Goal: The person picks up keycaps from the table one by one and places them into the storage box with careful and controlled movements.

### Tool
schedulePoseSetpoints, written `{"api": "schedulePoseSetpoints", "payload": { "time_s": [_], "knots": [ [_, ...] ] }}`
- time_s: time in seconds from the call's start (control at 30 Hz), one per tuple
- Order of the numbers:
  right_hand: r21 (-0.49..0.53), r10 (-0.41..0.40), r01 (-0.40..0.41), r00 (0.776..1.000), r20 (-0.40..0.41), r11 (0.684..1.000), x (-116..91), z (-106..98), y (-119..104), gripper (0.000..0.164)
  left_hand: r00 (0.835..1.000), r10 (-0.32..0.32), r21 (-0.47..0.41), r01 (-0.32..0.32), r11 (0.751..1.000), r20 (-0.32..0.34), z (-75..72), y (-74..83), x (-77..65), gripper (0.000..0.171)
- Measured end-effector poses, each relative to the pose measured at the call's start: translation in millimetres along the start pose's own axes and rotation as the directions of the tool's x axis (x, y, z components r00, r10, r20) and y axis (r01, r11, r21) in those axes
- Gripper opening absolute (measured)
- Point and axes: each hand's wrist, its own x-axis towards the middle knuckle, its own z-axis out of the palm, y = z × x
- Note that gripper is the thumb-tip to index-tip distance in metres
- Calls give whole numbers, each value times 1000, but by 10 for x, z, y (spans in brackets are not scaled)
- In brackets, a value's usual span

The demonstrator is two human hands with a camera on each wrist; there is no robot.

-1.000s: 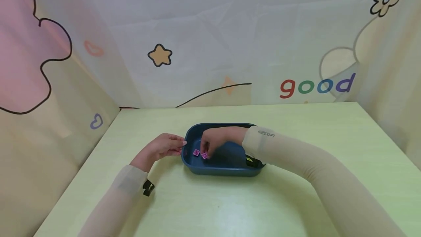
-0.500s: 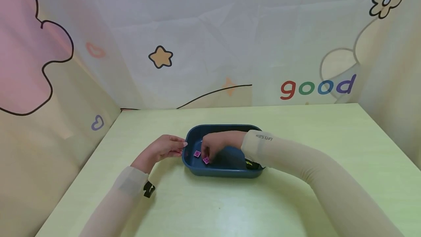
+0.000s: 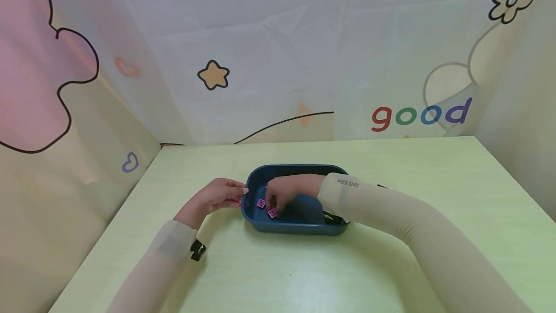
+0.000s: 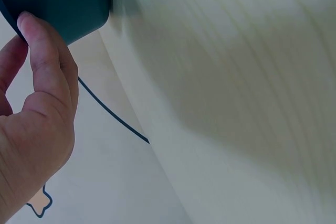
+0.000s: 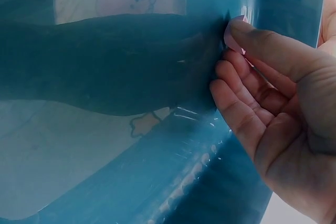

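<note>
A dark blue plastic tray (image 3: 299,229) with rounded corners stands on the table. At its left end my left hand (image 3: 215,195) pinches the rim; in the left wrist view the fingers of this hand (image 4: 44,85) lie against the outer wall. My right hand (image 3: 280,192) reaches down inside the tray. Between thumb and fingertips it pinches a small pink square block (image 3: 272,213), low near the tray floor. The right wrist view shows only an edge of this block (image 5: 234,38) beside the thumb. A second pink square block (image 3: 260,203) lies on the tray floor to the left.
The pale green table (image 3: 260,274) surrounds the tray. Behind it hangs a printed cloth backdrop (image 3: 278,76). My right sleeve (image 3: 382,206) crosses the tray's right end and hides part of it. A black strap piece (image 3: 332,218) shows under that wrist.
My right hand has lowered slightly with its pink block toward the tray floor, then stays almost still. The left hand keeps its place on the rim.
</note>
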Motion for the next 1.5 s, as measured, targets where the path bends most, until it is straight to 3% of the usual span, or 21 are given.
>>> {"api": "schedulePoseSetpoints", "payload": {
  "time_s": [0.53, 0.87, 1.17, 1.5],
  "knots": [
    [7, 6, -6, 1000, -26, 1000, -33, 33, 21, 22, 1000, -4, 2, 4, 1000, -17, 41, -10, 18, 42],
    [7, 1, -1, 1000, -13, 1000, -42, 70, 0, 24, 999, -37, 9, 38, 999, -28, 57, -40, 21, 41],
    [16, 9, -9, 1000, -11, 1000, -76, 11, 16, 24, 999, -32, 19, 33, 999, -37, 47, -9, 10, 41],
    [-13, -21, 20, 996, -83, 1000, -231, -160, 103, 22, 999, -25, 14, 25, 1000, -38, 36, 10, -6, 41]
  ]
}}
